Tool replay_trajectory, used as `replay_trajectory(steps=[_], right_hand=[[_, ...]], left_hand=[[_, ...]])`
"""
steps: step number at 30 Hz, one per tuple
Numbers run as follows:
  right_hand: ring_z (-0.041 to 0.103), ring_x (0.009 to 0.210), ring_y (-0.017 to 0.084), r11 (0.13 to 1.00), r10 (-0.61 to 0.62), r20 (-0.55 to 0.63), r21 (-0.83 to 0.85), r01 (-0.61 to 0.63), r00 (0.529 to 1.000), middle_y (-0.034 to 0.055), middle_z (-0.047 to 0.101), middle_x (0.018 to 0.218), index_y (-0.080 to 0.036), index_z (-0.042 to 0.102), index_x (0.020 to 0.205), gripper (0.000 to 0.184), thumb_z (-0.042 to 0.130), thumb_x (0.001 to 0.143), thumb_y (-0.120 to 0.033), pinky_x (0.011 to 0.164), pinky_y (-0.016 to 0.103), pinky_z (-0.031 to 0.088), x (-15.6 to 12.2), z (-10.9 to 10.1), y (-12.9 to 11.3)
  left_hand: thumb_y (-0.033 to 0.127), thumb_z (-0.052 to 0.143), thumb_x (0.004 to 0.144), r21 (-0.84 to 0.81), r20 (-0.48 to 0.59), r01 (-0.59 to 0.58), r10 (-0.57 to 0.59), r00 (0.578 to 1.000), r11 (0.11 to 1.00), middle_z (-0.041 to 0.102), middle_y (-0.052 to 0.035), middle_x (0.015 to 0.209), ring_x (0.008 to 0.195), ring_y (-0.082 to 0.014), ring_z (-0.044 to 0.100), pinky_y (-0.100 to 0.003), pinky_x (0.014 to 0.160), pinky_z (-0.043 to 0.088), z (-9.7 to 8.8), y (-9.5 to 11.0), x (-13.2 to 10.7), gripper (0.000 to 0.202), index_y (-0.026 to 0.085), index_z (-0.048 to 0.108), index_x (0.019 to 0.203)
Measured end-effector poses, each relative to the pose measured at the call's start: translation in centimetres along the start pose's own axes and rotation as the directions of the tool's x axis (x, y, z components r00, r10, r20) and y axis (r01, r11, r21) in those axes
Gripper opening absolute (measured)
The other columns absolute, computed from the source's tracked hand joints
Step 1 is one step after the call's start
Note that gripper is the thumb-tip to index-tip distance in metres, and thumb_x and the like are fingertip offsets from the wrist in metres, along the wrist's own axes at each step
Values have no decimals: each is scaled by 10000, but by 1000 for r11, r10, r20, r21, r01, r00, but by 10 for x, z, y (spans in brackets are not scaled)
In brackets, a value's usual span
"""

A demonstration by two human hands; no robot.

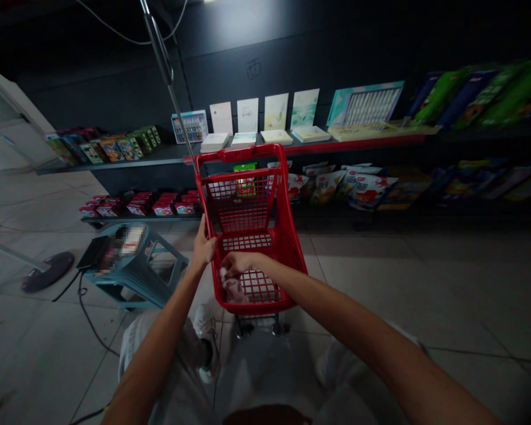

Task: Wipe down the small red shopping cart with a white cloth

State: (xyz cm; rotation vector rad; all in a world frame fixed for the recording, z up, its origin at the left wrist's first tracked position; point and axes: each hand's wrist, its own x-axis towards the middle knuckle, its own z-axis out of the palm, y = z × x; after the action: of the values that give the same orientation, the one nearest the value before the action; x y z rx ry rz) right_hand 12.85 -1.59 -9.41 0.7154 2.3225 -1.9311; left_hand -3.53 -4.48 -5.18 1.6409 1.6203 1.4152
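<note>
A small red shopping cart [297, 254] with a grid basket stands in front of me, its handle toward the shelves. My left hand [203, 247] is closed round the left rim of the basket. Inside the basket, at its near left corner, my right hand [239, 263] pinches a pale, crumpled cloth [234, 290]. The cloth hangs down against the red basket wall. The grid floor of the basket shows beside it.
Wall shelves [177, 154] carry books [277, 137], small boxes [128, 147] and snack bags [367, 188]. A blue-grey plastic stool [148, 260] with things on it stands at left, near a round stand base [48, 271] and a floor cable [88, 319].
</note>
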Motion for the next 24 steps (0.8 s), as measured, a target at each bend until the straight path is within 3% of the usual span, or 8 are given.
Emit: replay_trajectory(steps=[2, 5, 8, 12, 15, 19, 21, 24], right_hand=[[525, 577, 95, 1000, -19, -212, -21, 15, 977, -42, 615, 632, -131, 639, 749, 96, 692, 669, -137, 577, 207, 426, 1, -5, 1], [597, 711, 124, 999, -45, -521, -27, 36, 852, -3, 689, 778, -131, 679, 852, 148, 646, 707, -136, 670, 212, 469, 3, -16, -2], [644, 828, 145, 994, -74, -619, 18, 109, 782, 35, 731, 942, -141, 692, 1001, 245, 622, 766, -149, 753, 231, 505, 4, -26, -9], [664, 876, 161, 977, -207, -498, -53, 209, 842, 56, 753, 1004, -139, 708, 1077, 345, 623, 745, -90, 831, 263, 519, -8, -18, -22], [663, 863, 162, 959, -234, -311, -230, 166, 921, 64, 761, 1010, -127, 722, 1052, 375, 619, 702, -39, 821, 252, 508, -30, 6, -28], [667, 828, 139, 932, -216, 2, -298, 206, 976, 56, 764, 1018, -124, 737, 1056, 365, 555, 755, -30, 740, 207, 483, -64, 27, -32], [660, 791, 113, 938, -198, 100, -270, 218, 975, 37, 761, 1012, -135, 737, 1114, 450, 503, 755, 1, 710, 181, 467, -76, 23, -34], [599, 616, 85, 938, -29, 166, -335, 84, 986, -3, 749, 897, -162, 736, 1183, 523, 490, 750, -2, 615, 173, 431, -88, 8, -36]], left_hand=[[180, 613, 746, 125, -70, 6, 3, 998, 992, 452, -97, 1618, 1512, -307, 397, -460, 1282, 294, 0, 7, -5, 866, 165, 392, 1584], [211, 625, 807, 250, -101, 4, 22, 995, 968, 356, -150, 1661, 1568, -316, 282, -510, 1294, 244, 4, 17, -24, 778, 161, 413, 1554], [207, 606, 840, 244, 6, -26, 25, 1000, 970, 374, -161, 1636, 1562, -316, 292, -516, 1281, 281, 14, 23, -46, 685, 167, 461, 1508], [100, 529, 828, 245, 37, -53, 46, 998, 968, 391, -157, 1604, 1516, -291, 383, -477, 1290, 290, 24, 21, -51, 627, 154, 523, 1453], [67, 476, 837, 240, 21, -61, 58, 998, 969, 431, -153, 1592, 1517, -272, 384, -470, 1300, 272, 21, 13, -37, 636, 138, 512, 1468], [65, 444, 861, 235, 14, -72, 70, 997, 969, 500, -113, 1565, 1503, -243, 412, -460, 1294, 289, 14, 12, -25, 608, 165, 535, 1454], [73, 432, 874, 245, 23, -79, 76, 997, 966, 509, -104, 1559, 1462, -236, 469, -442, 1276, 329, 13, 18, -25, 553, 169, 589, 1395], [83, 433, 876, 267, 54, -102, 90, 994, 958, 520, -83, 1543, 1380, -228, 554, -411, 1232, 400, 16, 31, -29, 473, 191, 672, 1270]])
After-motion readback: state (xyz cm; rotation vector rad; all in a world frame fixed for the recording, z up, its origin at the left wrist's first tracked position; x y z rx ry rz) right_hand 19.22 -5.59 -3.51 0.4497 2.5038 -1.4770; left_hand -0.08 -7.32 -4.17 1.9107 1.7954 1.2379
